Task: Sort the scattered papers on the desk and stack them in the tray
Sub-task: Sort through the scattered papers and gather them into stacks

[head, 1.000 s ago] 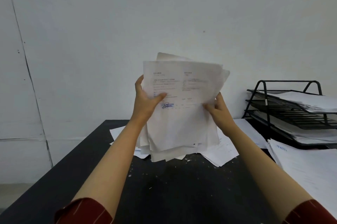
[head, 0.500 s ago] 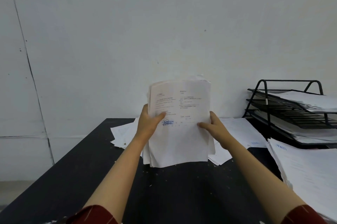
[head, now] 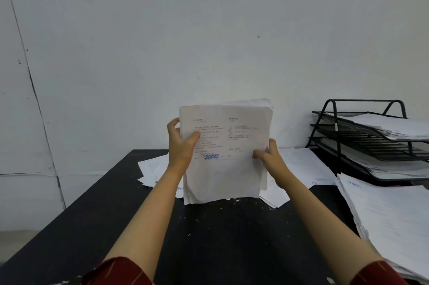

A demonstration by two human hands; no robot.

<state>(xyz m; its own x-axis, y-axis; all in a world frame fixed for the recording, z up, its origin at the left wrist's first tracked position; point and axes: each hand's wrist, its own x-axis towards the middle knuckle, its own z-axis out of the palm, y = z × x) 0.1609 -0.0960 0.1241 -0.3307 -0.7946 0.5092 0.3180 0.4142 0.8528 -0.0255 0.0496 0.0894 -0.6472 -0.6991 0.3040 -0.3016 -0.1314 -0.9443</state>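
Observation:
I hold a thick bundle of white printed papers (head: pixel 226 168) upright over the black desk (head: pixel 209 238), its bottom edge down near or on the desk top. My left hand (head: pixel 180 145) grips the bundle's left edge, thumb on the front sheet. My right hand (head: pixel 267 153) pinches the right edge lower down. Loose sheets (head: pixel 153 168) lie scattered on the desk behind the bundle. The black wire tray rack (head: pixel 336 131) stands at the back right with papers on its tiers.
A tall stack of papers (head: pixel 390 222) lies on the desk's right side, in front of the rack. More sheets (head: pixel 306 166) spread between the bundle and the rack. A white wall rises right behind the desk; the desk's left edge drops to the floor.
The fanned, uneven bundle came down from mid-air toward the desk and its sheets squared up. Both hands then shifted slightly along its edges.

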